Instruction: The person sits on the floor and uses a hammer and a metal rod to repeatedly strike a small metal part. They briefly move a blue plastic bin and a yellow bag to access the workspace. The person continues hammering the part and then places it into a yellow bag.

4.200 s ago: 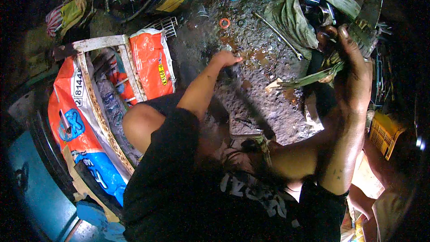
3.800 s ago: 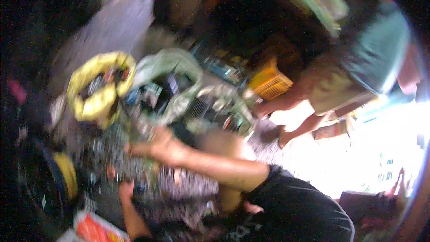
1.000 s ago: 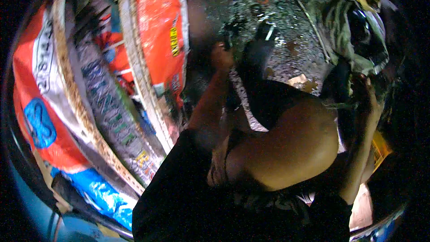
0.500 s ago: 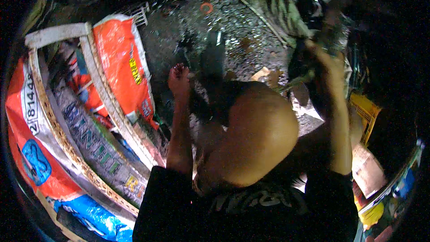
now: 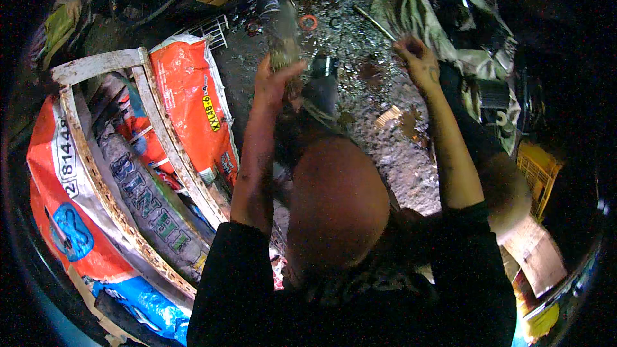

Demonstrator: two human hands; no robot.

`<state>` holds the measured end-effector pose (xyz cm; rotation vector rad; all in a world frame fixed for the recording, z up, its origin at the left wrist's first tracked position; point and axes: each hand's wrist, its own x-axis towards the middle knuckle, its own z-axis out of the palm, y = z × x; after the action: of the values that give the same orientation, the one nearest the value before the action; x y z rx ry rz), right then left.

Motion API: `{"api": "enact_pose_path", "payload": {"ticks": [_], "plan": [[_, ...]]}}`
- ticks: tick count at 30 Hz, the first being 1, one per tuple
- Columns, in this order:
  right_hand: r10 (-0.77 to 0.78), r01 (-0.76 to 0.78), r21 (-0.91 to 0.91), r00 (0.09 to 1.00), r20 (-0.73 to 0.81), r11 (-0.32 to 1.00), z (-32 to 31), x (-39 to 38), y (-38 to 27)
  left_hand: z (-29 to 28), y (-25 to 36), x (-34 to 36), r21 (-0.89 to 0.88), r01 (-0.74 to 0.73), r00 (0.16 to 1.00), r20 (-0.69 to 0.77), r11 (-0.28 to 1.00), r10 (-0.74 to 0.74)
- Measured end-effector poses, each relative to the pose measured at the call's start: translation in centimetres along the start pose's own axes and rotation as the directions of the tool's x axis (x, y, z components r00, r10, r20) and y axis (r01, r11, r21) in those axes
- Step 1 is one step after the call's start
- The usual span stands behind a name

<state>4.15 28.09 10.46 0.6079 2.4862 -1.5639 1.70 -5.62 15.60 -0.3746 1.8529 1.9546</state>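
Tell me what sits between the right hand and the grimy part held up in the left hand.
Nothing solid that shows. The left hand grips the grimy part; the right hand hangs apart from it, with only littered ground showing in the gap between them.

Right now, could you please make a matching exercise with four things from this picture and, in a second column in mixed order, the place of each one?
Things:
1. orange ring
2. yellow crate
3. orange sack
4. left hand

Places:
A. at the right edge, beside the right knee
B. raised, holding a dusty clear bottle
C. on the gravel floor near the top
D. left of the left arm, next to a white frame

Pairs: 1-C, 2-A, 3-D, 4-B
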Motion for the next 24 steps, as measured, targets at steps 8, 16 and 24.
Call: {"api": "enact_pose_path", "payload": {"ticks": [8, 16, 24], "plan": [[0.064, -0.247, -0.821, 0.966, -0.251, 0.515, 0.7, 5.4, 20.7, -4.0, -8.0, 4.7, 0.804, -0.169, 0.982, 0.185, 0.571, 0.03], [0.011, -0.076, -0.955, 0.997, -0.076, 0.287, 0.2, 7.4, 21.6, -1.8, -10.0, 11.2, 0.883, -0.426, 0.904, 0.426, 0.2, 0.042], [0.219, -0.059, -0.909, 0.975, 0.036, 0.412, 0.2, 5.3, 18.3, -0.6, -9.7, 12.0, 0.82, -0.573, 0.819, 0.572, -0.004, 0.052]]}}
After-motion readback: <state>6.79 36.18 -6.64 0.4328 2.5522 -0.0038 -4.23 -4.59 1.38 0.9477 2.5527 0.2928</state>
